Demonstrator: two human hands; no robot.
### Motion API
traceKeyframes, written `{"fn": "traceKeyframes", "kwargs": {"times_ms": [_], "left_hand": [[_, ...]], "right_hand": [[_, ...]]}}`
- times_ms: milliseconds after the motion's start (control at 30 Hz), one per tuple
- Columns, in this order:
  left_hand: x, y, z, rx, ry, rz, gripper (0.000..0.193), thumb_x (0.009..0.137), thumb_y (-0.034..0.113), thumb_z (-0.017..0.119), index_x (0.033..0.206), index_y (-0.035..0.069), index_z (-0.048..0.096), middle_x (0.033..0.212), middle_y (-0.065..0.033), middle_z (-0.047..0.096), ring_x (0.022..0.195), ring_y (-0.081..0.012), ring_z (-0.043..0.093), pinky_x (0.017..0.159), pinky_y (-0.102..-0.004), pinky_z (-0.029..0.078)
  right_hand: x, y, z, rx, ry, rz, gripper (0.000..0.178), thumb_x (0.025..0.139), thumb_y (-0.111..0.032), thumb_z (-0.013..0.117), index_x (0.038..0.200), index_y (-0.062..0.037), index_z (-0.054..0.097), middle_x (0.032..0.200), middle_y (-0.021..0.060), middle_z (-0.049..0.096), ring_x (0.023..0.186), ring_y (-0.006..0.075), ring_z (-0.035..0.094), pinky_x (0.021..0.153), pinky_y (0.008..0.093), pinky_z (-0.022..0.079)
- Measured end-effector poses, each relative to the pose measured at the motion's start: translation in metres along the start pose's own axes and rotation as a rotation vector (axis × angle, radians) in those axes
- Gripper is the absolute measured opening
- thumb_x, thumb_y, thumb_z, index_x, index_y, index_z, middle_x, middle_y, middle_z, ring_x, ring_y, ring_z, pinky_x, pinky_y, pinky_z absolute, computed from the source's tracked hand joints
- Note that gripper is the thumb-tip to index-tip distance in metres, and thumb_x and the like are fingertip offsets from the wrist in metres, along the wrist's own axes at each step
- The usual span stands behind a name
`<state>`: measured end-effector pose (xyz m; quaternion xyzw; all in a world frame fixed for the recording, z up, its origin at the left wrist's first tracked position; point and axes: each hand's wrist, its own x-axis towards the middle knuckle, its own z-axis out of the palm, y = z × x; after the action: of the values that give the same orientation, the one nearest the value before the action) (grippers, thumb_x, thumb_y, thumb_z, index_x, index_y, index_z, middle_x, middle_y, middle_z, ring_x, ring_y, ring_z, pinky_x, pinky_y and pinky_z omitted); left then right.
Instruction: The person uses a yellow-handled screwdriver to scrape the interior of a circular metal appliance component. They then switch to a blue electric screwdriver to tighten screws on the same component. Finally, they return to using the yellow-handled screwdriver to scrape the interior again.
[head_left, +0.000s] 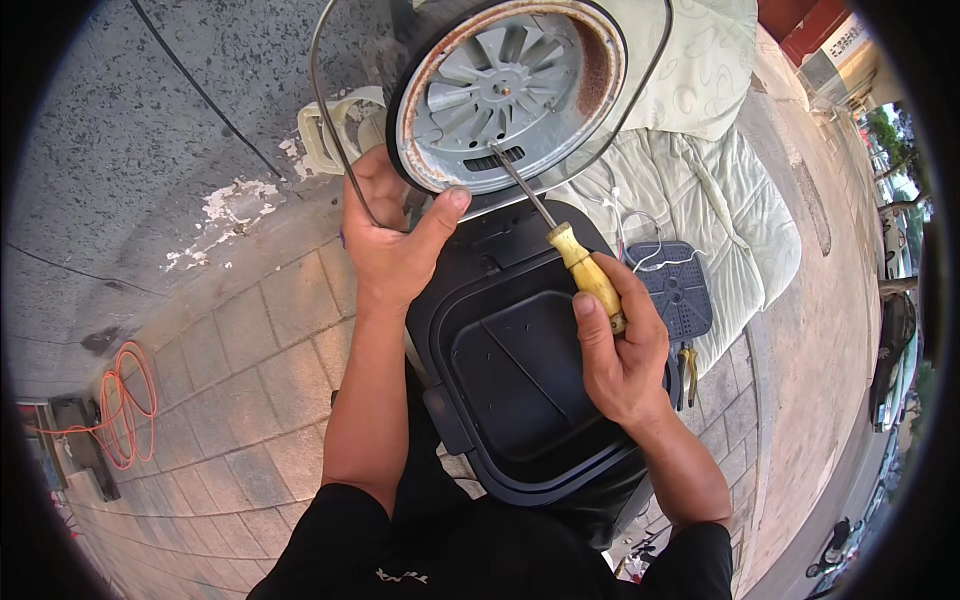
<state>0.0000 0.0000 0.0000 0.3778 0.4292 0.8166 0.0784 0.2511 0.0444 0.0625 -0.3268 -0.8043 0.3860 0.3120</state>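
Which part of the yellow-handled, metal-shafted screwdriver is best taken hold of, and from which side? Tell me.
Best by the thick, rounded yellow handle, coming from the lower right, as the right grip does. The thin metal shaft slants up and left toward the round, grey, rust-rimmed metal housing, so that end would likely be crowded.

Speckled grey wall (pixel 110 170), peeling low down; block paving (pixel 235 400); daylight.
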Motion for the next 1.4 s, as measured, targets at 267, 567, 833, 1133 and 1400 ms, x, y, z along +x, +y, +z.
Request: {"fn": "traceKeyframes", "kwargs": {"times_ms": [267, 567, 833, 1133, 1400], "left_hand": [[-0.002, 0.001, 0.001, -0.002, 0.007, -0.007, 0.070, 0.084, 0.000, 0.088, 0.139, -0.008, 0.047, 0.129, -0.0207, 0.066, 0.121, -0.0251, 0.066, 0.107, -0.0392, 0.052], [0.000, 0.001, 0.000, -0.016, -0.008, 0.008, 0.067, 0.084, -0.002, 0.087, 0.137, -0.007, 0.048, 0.130, -0.0205, 0.067, 0.121, -0.0247, 0.066, 0.107, -0.0392, 0.052], [0.002, 0.003, 0.000, -0.013, -0.020, 0.001, 0.064, 0.084, -0.004, 0.086, 0.136, -0.007, 0.048, 0.128, -0.0203, 0.067, 0.120, -0.0246, 0.067, 0.106, -0.0391, 0.052], [0.003, 0.002, 0.000, -0.004, 0.000, 0.005, 0.064, 0.084, -0.001, 0.087, 0.135, -0.008, 0.049, 0.126, -0.0204, 0.068, 0.117, -0.0241, 0.067, 0.105, -0.0387, 0.052], [0.002, 0.005, 0.002, -0.001, 0.002, -0.010, 0.060, 0.084, -0.001, 0.087, 0.132, -0.006, 0.052, 0.124, -0.0178, 0.069, 0.115, -0.0226, 0.068, 0.103, -0.0371, 0.052]], "right_hand": [[-0.001, 0.001, -0.002, 0.004, 0.011, 0.015, 0.038, 0.104, -0.017, 0.069, 0.135, 0.0026, 0.061, 0.105, 0.0162, 0.069, 0.087, 0.0217, 0.069, 0.082, 0.0340, 0.055], [0.002, 0.002, -0.001, -0.004, 0.009, -0.013, 0.039, 0.103, -0.015, 0.070, 0.135, 0.0036, 0.061, 0.110, 0.0202, 0.070, 0.092, 0.0283, 0.070, 0.087, 0.0369, 0.055], [0.010, 0.012, 0.007, -0.477, 0.142, -0.592, 0.053, 0.090, -0.005, 0.078, 0.140, 0.0027, 0.061, 0.100, 0.0154, 0.066, 0.077, 0.0297, 0.065, 0.066, 0.0343, 0.055], [0.003, -0.030, 0.009, 0.490, 0.049, 0.367, 0.035, 0.103, -0.015, 0.072, 0.128, 0.0032, 0.055, 0.088, -0.0003, 0.060, 0.075, 0.0065, 0.053, 0.066, 0.0244, 0.044], [-0.004, -0.021, 0.013, -0.069, 0.075, 0.063, 0.045, 0.106, -0.022, 0.067, 0.138, 0.0049, 0.051, 0.099, 0.0113, 0.062, 0.078, 0.0116, 0.060, 0.066, 0.0307, 0.051]]}}
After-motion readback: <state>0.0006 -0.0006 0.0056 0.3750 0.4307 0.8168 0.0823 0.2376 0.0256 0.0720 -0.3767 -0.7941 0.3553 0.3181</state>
